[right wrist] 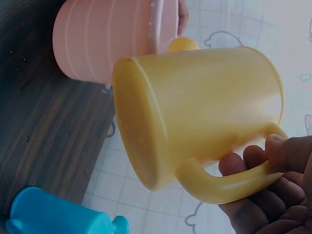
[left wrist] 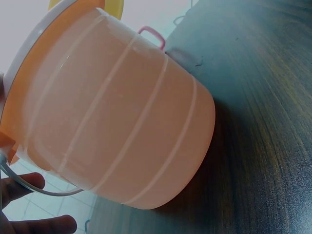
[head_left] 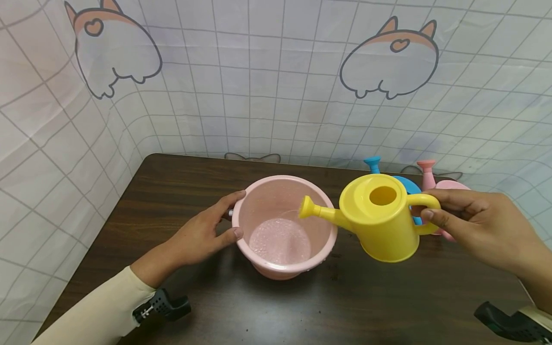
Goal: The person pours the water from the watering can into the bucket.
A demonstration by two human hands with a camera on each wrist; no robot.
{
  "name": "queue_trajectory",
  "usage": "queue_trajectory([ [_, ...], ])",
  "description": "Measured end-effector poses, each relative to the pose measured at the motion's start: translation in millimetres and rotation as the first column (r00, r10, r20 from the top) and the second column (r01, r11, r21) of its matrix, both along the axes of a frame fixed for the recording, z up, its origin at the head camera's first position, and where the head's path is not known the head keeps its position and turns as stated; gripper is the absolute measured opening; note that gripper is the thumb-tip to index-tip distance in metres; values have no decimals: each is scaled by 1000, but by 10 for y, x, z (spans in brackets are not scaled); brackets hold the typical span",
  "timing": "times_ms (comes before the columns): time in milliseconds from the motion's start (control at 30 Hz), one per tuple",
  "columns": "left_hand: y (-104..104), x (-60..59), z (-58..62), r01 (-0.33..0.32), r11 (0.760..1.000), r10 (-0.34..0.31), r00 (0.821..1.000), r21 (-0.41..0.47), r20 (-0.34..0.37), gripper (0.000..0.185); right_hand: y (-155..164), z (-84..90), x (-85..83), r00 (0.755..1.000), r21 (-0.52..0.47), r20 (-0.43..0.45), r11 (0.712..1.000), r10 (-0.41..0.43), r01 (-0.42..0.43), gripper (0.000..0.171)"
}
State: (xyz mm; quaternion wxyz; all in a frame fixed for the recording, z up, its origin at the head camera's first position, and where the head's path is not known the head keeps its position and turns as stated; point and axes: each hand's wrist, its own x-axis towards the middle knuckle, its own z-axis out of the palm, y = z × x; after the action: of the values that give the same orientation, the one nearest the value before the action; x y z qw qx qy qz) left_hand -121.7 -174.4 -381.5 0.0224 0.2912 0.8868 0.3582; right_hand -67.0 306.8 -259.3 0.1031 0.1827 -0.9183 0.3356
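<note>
A pink bucket with a bail handle stands on the table, with bubbly water in its bottom. My left hand rests at its left rim, thumb and forefinger spread along the edge; in the left wrist view two fingers extend loosely beside the handle. My right hand grips the handle of a yellow watering can, fingers curled through and thumb on top. The can is held up right of the bucket, roughly upright, its spout reaching over the bucket's right rim.
Behind the yellow can stand a blue watering can and a pink watering can, both partly hidden. Water drops dot the dark wooden table. A white gridded curtain with cartoon drawings hangs behind the table and along its sides.
</note>
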Motion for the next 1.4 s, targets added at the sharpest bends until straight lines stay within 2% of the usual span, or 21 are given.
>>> queue_trajectory([
  [667,3,10,-8,1,1000,-1,1000,3,2,75,4,15,4,1000,25,10,1000,-15,15,28],
  [1033,4,11,-10,-2,1000,2,1000,4,14,75,-1,25,-11,1000,48,-16,999,-12,13,31],
  [1400,4,9,-13,0,1000,0,1000,9,11,74,-1,34,-9,999,57,27,998,-39,38,28],
])
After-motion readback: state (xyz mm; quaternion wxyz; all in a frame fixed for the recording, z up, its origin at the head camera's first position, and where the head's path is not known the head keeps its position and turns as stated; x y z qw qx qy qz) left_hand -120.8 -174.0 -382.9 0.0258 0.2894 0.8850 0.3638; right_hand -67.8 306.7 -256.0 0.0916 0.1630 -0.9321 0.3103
